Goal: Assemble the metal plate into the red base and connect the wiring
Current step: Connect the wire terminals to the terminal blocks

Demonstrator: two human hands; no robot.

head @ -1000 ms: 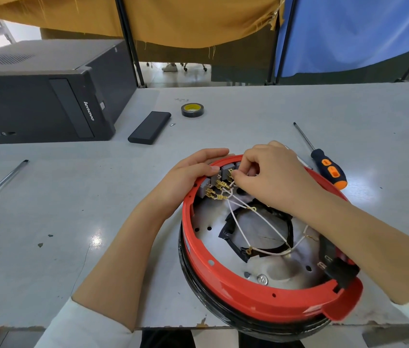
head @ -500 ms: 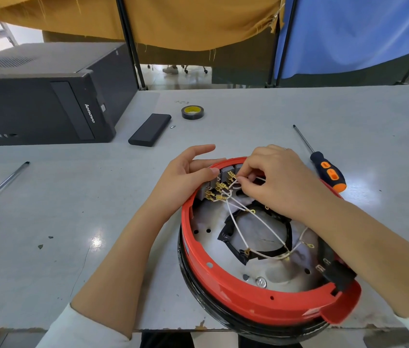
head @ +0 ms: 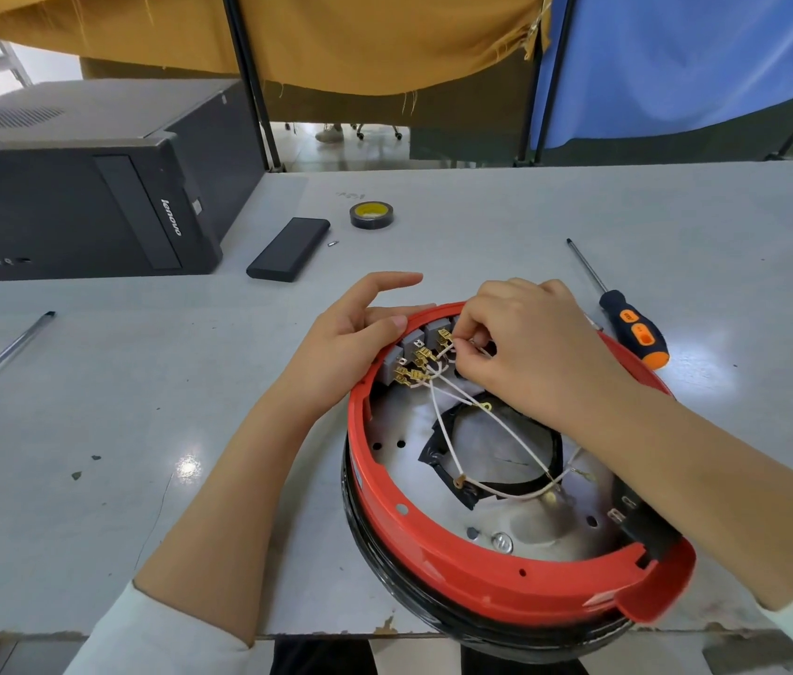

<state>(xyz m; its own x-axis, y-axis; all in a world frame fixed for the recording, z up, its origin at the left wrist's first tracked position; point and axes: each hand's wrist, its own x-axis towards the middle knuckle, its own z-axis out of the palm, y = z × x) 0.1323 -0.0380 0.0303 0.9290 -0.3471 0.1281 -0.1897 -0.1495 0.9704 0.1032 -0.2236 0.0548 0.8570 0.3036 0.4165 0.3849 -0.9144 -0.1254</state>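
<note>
Right hand (head: 535, 348) pinching a thin white wire (head: 450, 348) at the brass spade terminals (head: 421, 365), far-left inside the round red plastic base (head: 482, 584), which sits at the near edge of the grey surface (head: 141, 431). The shiny metal plate (head: 526, 528) lies seated within. Left hand (head: 350, 333), fingers loose, steadies the rim. Risk: a crooked push could bend a terminal, or the wire lands on the wrong tab.

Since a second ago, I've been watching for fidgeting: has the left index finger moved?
Yes. The left hand has lifted its index finger off the red base rim; it now points clear above it, toward the black tape roll.
</note>
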